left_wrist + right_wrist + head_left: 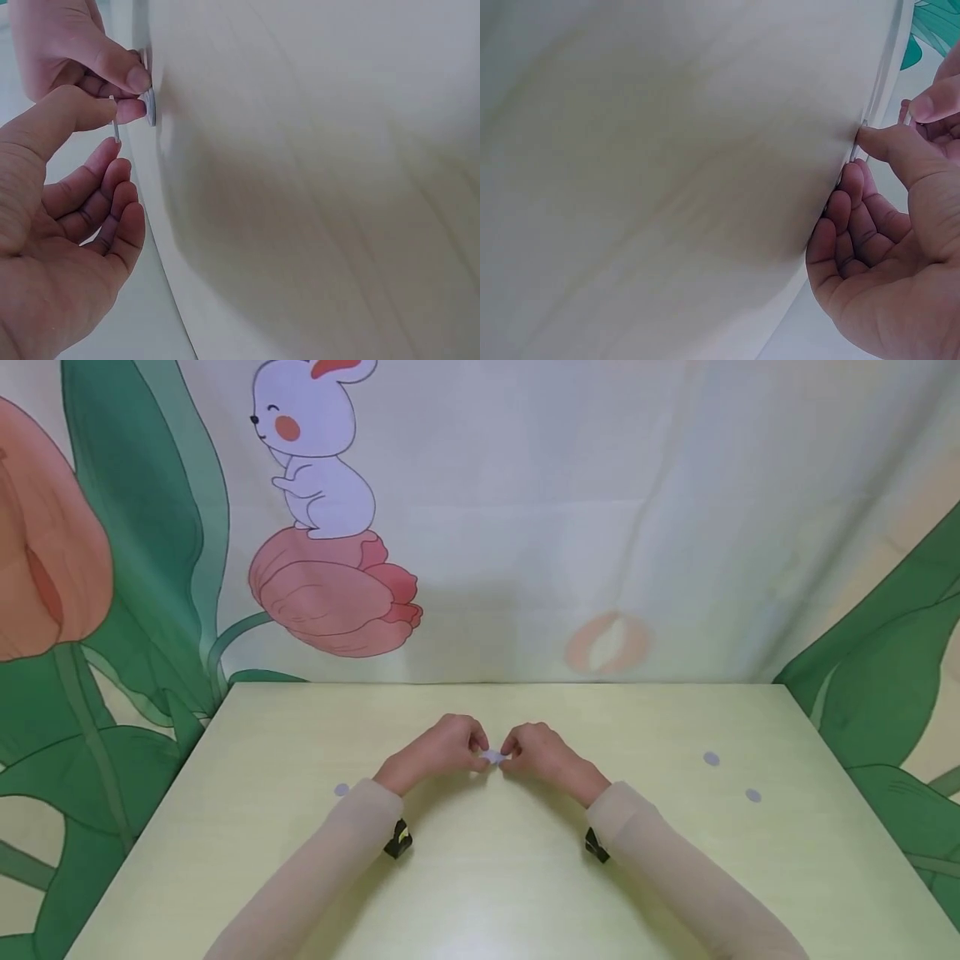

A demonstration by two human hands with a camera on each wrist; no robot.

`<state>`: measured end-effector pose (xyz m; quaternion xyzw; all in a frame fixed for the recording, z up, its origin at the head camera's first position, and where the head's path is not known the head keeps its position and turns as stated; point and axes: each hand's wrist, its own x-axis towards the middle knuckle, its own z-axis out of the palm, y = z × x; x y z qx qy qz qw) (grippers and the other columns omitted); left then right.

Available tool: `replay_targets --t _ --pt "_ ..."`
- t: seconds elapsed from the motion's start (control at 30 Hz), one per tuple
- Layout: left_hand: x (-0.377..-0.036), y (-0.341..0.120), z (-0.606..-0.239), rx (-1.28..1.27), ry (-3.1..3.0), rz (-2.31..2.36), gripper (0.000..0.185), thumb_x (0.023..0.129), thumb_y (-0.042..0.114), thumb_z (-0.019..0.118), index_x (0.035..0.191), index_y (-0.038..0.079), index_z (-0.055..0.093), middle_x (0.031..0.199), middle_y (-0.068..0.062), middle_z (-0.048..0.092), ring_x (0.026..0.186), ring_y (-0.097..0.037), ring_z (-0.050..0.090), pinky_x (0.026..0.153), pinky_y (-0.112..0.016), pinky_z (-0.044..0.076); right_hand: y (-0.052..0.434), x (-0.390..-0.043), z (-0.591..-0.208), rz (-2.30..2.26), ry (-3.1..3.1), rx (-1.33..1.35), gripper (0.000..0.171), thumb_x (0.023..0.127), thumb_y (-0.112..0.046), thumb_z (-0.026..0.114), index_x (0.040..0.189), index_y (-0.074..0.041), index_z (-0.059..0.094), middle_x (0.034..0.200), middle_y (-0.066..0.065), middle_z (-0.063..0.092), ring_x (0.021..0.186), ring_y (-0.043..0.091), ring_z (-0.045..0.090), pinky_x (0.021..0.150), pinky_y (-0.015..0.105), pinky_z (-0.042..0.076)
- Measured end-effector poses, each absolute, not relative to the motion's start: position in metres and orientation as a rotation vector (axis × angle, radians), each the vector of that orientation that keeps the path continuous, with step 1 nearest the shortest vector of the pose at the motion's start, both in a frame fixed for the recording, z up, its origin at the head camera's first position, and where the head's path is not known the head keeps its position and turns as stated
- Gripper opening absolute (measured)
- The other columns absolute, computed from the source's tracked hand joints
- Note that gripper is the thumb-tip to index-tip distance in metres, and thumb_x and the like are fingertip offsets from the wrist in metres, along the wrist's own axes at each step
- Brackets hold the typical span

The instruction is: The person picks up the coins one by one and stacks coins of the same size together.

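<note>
Between left hand [442,750] and right hand [542,752]: small disc [492,757], pinched.

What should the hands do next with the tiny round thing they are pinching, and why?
Probably pull gently apart: the left hand and right hand both pinch the small disc at its edges above the table, perhaps two thin discs stuck together.
</note>
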<state>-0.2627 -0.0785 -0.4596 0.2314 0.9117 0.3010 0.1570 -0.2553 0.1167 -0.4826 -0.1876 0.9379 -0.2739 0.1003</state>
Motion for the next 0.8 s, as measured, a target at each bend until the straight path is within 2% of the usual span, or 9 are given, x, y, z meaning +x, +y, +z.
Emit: replay_targets --t 0.4,0.8 --pt "-0.27 -0.072 -0.467 0.715 2.605 0.796 0.018 0.086 0.013 0.08 0.094 0.0 0.071 0.083 -0.004 0.063 0.077 -0.015 0.054 0.069 -0.026 0.047 0.116 -0.255 -0.488 -0.805 2.774 -0.545 0.014 0.087 -0.015 0.08 0.096 -0.004 0.076 0.076 -0.002 0.065 0.07 0.011 0.053 0.068 0.024 0.046" --pt "-0.278 -0.062 -0.472 0.771 2.603 0.706 0.015 0.087 0.015 0.08 0.092 0.003 0.073 0.086 -0.002 0.066 0.082 -0.016 0.057 0.076 -0.029 0.05 0.12 -0.253 -0.486 -0.843 2.77 -0.55 0.011 0.087 -0.013 0.078 0.093 -0.004 0.073 0.074 -0.002 0.064 0.068 0.012 0.053 0.066 0.025 0.045"
